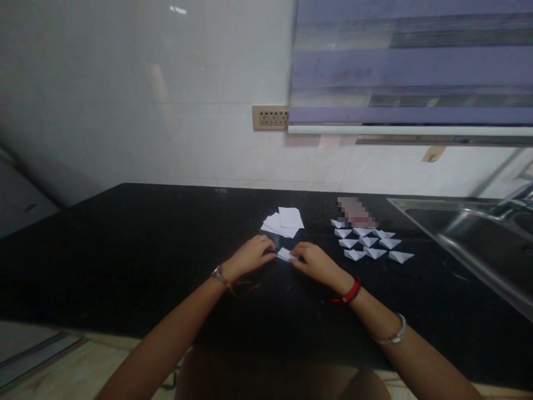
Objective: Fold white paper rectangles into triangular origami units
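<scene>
A small white folded paper (286, 254) lies low over the black countertop, between my two hands. My right hand (314, 262) pinches its right end between thumb and fingers. At the left end, the closed thumb and fingertips of my left hand (253, 255) grip its edge; the exact contact is small and blurred. Just beyond my hands is a loose pile of flat white paper sheets (287, 219). Several white folded paper pieces (368, 242), pointed at their ends, sit in rough rows to the right of my right hand.
Behind the folded pieces lies a pixelated flat object (356, 212). A metal sink (420, 222) with a faucet (518, 200) is set into the countertop (125, 250) on the right. The tiled wall holds a socket panel (271, 118) beside a purple striped blind (408, 66).
</scene>
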A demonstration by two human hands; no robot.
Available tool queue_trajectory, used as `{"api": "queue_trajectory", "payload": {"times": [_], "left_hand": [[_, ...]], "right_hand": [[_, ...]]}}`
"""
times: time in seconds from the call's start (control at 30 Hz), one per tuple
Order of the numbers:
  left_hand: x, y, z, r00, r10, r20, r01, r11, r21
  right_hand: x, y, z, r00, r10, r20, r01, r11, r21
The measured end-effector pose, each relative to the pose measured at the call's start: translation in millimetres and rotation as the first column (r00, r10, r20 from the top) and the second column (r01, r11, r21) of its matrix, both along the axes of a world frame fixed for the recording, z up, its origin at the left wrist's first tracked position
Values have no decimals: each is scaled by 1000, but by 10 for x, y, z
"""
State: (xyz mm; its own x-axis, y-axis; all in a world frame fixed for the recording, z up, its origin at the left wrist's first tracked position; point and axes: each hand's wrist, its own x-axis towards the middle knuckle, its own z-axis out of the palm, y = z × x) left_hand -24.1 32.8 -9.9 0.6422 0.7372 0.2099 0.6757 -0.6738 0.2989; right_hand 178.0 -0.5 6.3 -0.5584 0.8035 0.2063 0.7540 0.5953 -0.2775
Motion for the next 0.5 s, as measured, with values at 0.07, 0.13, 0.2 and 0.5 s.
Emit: {"api": "queue_trajectory", "payload": {"times": [0.07, 0.13, 0.2, 0.5], "left_hand": [[23, -9, -9, 1000, -24, 9, 24, 1000, 0], [56, -24, -15, 999, -25, 21, 25, 1000, -3], [88, -39, -21, 999, -12, 45, 13, 1000, -6], [137, -63, -46, 980, 83, 182, -84, 996, 1]], "right_hand": [[-3, -13, 21, 999, -24, -29, 23, 999, -26], [-4, -21, 35, 997, -46, -60, 43, 998, -51], [-4, -22, 42, 994, -66, -92, 60, 996, -73], [4, 19, -8, 954, -211, -214, 174, 968, -178]]}}
